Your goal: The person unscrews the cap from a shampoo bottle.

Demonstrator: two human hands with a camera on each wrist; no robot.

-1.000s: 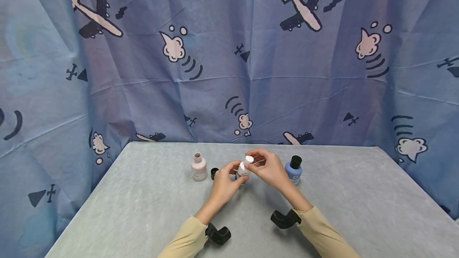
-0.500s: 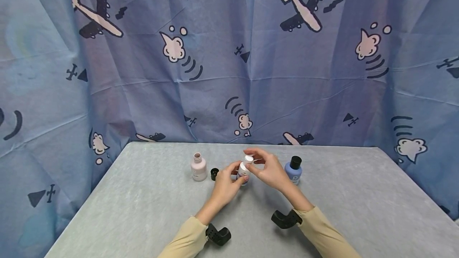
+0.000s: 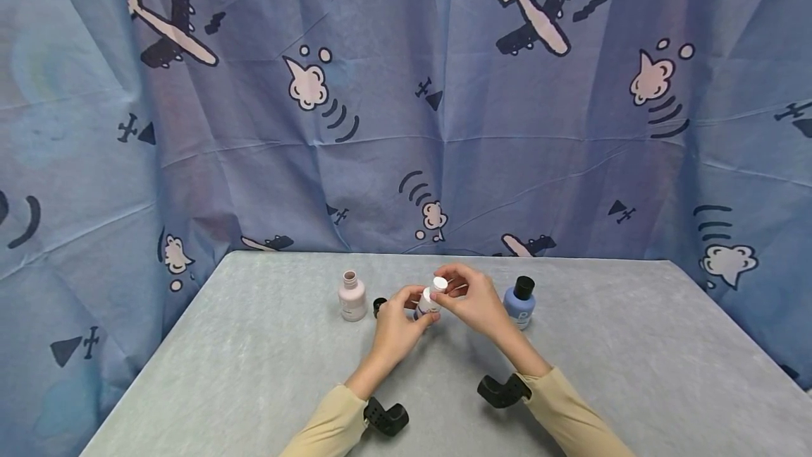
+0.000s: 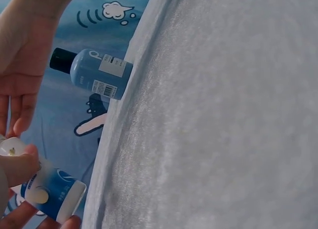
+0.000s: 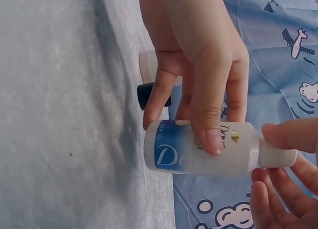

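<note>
White bottle (image 5: 198,162), one: between pink bottle (image 3: 352,301) and blue bottle (image 3: 519,307); left hand (image 3: 395,326) is gripping its body, right hand (image 3: 477,307) is pinching its white cap (image 5: 278,158). Black cap (image 3: 378,305), one: resting near pink bottle.

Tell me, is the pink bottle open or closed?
Open. The pink bottle stands with its neck bare and the hole on top showing, nothing covering it. A loose black cap is nearby.

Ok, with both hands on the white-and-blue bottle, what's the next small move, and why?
Probably a small twist of the white cap with the right hand, though I can't tell which way: the left hand grips the body of the white-and-blue bottle, while the right pinches the cap at its neck.
</note>
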